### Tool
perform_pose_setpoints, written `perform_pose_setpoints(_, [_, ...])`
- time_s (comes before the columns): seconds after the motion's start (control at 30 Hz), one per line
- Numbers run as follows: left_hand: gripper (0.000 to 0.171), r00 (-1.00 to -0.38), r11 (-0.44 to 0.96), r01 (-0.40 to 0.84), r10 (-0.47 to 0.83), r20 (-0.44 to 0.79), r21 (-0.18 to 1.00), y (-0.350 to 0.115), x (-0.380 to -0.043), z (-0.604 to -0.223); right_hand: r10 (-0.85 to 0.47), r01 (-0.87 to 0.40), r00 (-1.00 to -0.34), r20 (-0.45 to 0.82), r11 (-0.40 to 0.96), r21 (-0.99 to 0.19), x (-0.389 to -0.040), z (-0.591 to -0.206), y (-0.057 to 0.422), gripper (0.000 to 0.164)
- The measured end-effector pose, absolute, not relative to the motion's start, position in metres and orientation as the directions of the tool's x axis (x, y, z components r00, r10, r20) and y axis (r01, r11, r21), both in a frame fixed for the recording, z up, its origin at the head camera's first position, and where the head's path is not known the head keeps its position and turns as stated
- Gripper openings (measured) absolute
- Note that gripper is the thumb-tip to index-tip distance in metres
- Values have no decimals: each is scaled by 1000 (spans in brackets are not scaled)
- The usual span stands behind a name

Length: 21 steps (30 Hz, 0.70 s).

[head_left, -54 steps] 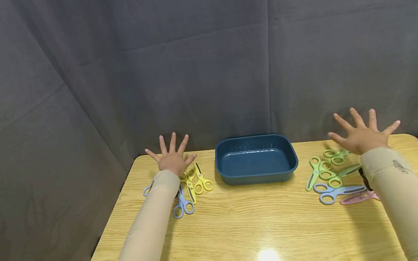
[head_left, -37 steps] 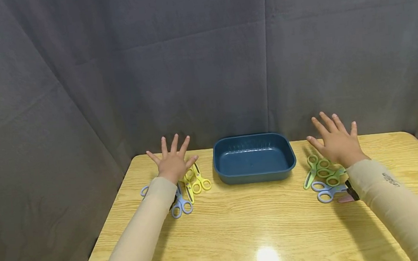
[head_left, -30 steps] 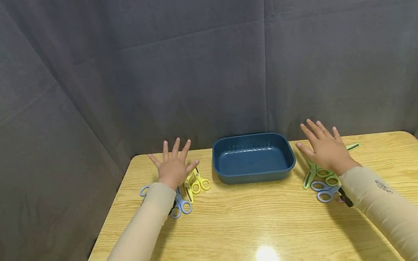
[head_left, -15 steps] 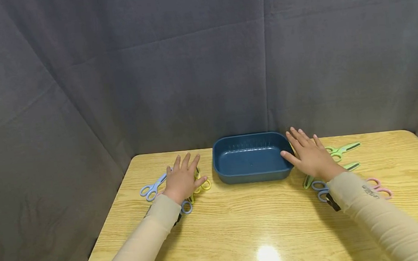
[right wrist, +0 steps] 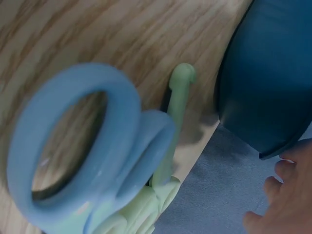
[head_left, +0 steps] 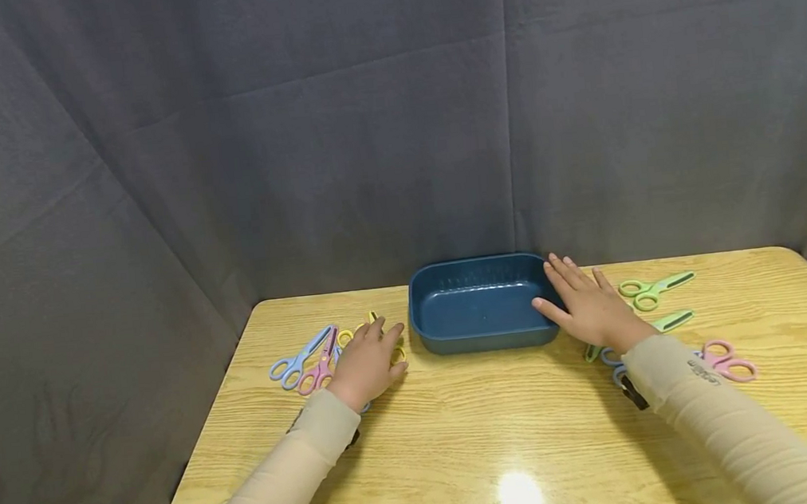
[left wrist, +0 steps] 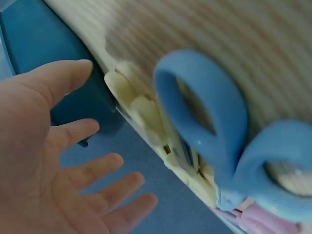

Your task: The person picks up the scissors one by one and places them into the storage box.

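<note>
My left hand (head_left: 368, 365) hovers over yellow scissors (head_left: 400, 355) with its fingers spread and nothing between them. Beside it lie light blue scissors (head_left: 302, 358) and pink scissors (head_left: 322, 369). In the left wrist view, blue scissors handles (left wrist: 224, 117) loom close, apart from the fingers. My right hand (head_left: 592, 314) has its fingers extended at the right rim of a dark blue plastic bin (head_left: 487, 342); whether they touch it, I cannot tell. Under that wrist are green scissors (head_left: 678, 320) and partly hidden blue scissors (head_left: 610, 357); their blue handle (right wrist: 92, 78) fills the right wrist view's left side.
Another pair of green scissors (head_left: 659, 288) lies behind the right forearm, and pink scissors (head_left: 732, 367) lie to its right. The wooden table (head_left: 464, 447) ends at a grey curtain (head_left: 365, 143) behind the bin.
My right hand has moved left from above the right-hand scissors to the bin's right rim. The left hand has come lower and nearer over the left-hand scissors. The bin looks unmoved.
</note>
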State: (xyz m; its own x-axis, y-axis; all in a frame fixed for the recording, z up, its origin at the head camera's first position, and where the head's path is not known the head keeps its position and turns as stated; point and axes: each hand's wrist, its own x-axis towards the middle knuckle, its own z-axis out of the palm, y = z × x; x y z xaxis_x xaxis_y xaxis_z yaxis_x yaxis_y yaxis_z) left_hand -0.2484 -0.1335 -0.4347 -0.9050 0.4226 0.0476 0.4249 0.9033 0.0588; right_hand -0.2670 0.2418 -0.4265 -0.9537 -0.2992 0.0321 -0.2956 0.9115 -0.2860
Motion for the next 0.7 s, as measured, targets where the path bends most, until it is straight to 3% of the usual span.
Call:
perform_pose_setpoints(0.33, [52,-907,900,419,421,4,117,-132,-245,-444,-295,-286,-956,14,915,-286,-268,-435,241,86])
perform_pose_setpoints(0.7, [44,-889,888,458,457,35,49,-129,-244,-449,-289,-280,-957,7,918,-281,-269,-435,237,85])
